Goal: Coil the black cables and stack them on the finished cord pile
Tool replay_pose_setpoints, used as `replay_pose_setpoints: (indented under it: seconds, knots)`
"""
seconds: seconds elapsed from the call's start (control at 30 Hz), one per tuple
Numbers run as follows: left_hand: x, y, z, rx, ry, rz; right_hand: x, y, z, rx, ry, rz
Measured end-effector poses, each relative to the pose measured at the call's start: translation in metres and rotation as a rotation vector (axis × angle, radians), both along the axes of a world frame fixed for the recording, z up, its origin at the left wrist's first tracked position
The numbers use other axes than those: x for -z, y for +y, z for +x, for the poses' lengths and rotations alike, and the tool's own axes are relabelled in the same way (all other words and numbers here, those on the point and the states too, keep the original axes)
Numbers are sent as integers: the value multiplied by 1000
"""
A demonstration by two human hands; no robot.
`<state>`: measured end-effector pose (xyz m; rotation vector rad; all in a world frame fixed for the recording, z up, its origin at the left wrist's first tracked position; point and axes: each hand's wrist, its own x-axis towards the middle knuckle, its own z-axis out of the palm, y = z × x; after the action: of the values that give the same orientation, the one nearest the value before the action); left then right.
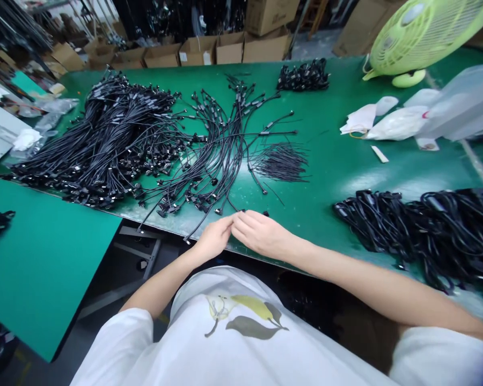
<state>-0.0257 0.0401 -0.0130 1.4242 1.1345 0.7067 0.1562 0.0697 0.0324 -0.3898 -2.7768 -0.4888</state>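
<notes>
My left hand and my right hand meet at the front edge of the green table, fingertips pinched together. A thin black cable runs from the loose bunch down to my fingers, and a small dark end shows just above them. Most of what lies between the fingers is hidden. Right beyond my hands spreads the loose bunch of short black cables with connectors at their ends. To its right lies a small heap of thin black ties or wire pieces.
A large pile of black cables covers the table's left. Coiled cables lie at right, with another bundle at the back. A green fan and plastic bags stand at far right. Cardboard boxes line up behind the table.
</notes>
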Motion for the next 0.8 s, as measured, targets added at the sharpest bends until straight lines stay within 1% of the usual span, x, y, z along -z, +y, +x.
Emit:
replay_pose_setpoints:
  seconds: [0.07, 0.1, 0.13, 0.17, 0.27, 0.33, 0.4, 0.47, 0.53, 0.6, 0.63, 0.67, 0.73, 0.77, 0.8]
  knots:
    - [-1, 0, -4, 49, -190, -285, -5, 1, 0, -58, -108, 30]
    - [-2, 0, -5, 58, -276, -403, -8, 1, 0, -90, -156, 56]
    - [-4, 0, -6, 57, -336, -482, -10, 0, 0, -115, -196, 83]
    - [-6, 0, -7, 52, -366, -520, -13, 0, -1, -134, -228, 105]
    - [-8, 1, -6, 49, -348, -540, -18, 0, -5, -142, -291, 111]
    - [-7, -1, -4, 53, -319, -529, -18, -1, -9, -150, -348, 104]
    - [-4, -5, 0, 57, -283, -496, -14, -1, -11, -162, -418, 116]
    - [0, -8, 4, 48, -208, -412, -6, 2, -12, -141, -448, 112]
    - [4, -9, 8, -8, -111, -254, 3, 7, -11, -65, -386, 47]
    - [6, -6, 13, -111, -89, -134, 11, 14, -11, 32, -237, -79]
    - [6, -2, 15, -167, -135, -121, 14, 17, -12, 87, -146, -145]
    - [6, 2, 16, -217, -220, -146, 17, 19, -14, 144, -53, -207]
    - [2, 11, 15, -284, -440, -257, 20, 18, -18, 267, 134, -336]
    - [-2, 14, 12, -320, -527, -284, 23, 17, -20, 321, 228, -438]
    - [-7, 16, 8, -357, -569, -279, 25, 15, -21, 358, 317, -578]
